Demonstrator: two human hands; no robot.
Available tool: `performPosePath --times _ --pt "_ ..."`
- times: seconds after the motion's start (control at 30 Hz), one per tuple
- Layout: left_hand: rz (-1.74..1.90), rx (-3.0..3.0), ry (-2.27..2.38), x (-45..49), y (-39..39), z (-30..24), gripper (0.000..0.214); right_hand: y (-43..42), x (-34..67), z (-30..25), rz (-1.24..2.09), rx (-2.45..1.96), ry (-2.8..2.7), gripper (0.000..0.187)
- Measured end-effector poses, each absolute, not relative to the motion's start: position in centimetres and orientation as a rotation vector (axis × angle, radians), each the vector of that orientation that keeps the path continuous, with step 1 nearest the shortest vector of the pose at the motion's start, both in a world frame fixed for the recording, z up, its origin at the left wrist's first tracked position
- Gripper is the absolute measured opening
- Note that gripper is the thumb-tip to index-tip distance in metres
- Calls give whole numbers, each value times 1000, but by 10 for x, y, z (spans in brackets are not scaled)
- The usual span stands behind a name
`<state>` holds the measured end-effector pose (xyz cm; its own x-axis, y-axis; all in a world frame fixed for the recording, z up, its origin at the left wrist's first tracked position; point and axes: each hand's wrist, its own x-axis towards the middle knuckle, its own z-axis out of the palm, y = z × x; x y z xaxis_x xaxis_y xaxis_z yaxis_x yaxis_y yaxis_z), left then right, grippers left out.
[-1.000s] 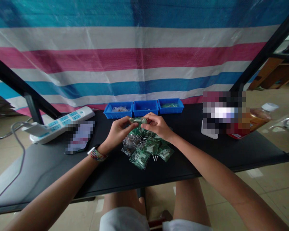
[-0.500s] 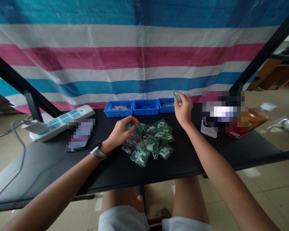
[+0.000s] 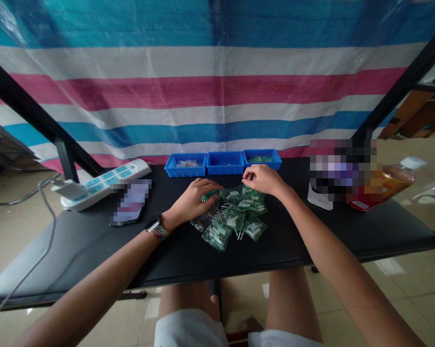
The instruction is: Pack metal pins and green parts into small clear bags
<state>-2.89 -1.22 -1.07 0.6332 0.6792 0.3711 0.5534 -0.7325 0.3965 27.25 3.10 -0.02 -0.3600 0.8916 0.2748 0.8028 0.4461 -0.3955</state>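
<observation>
A loose pile of small green clear packets (image 3: 234,219) with white pieces inside lies mid-table, with thin metal pins (image 3: 239,235) among them. My left hand (image 3: 194,200) reaches over the pile's left side, thumb and fingers apart. Green plastic shows between them; I cannot tell whether they touch it. Beyond the pile's far right edge, my right hand (image 3: 263,179) has its fingers curled together, with no packet visible in them. Just behind it stands the right blue bin (image 3: 278,164), holding green packets (image 3: 259,158).
A middle blue bin (image 3: 225,169) holds a thin pin; a left blue bin (image 3: 184,171) holds clear packets. At left are a power strip (image 3: 105,183) with a cable and a phone (image 3: 132,202). A bottle (image 3: 394,178) and a blurred device stand at right. A striped sheet (image 3: 217,91) hangs behind.
My right hand has come down and left from beside the right bin to the pile; the green packet it held is no longer seen in it. My left hand stays over the pile, fingers straighter.
</observation>
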Motion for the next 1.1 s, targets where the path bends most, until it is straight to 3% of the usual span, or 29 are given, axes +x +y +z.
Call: performPosePath --times 0.2,0.53,0.67,0.87,1.1 --pt "514 2646 842 -31 -13 -10 43 29 271 -6 336 -1663 -2352 34" --pt "562 2655 746 -27 -13 -11 38 48 265 -16 889 -1163 -1851 28" --pt "687 2643 756 -26 -15 -11 46 44 260 -13 1019 -1047 -1635 23" --pt "1079 2665 803 -26 -16 -13 45 26 235 -11 1535 -827 -1281 37" --pt "1323 2606 783 -28 -18 -8 16 7 206 -16 1939 -630 -1172 45"
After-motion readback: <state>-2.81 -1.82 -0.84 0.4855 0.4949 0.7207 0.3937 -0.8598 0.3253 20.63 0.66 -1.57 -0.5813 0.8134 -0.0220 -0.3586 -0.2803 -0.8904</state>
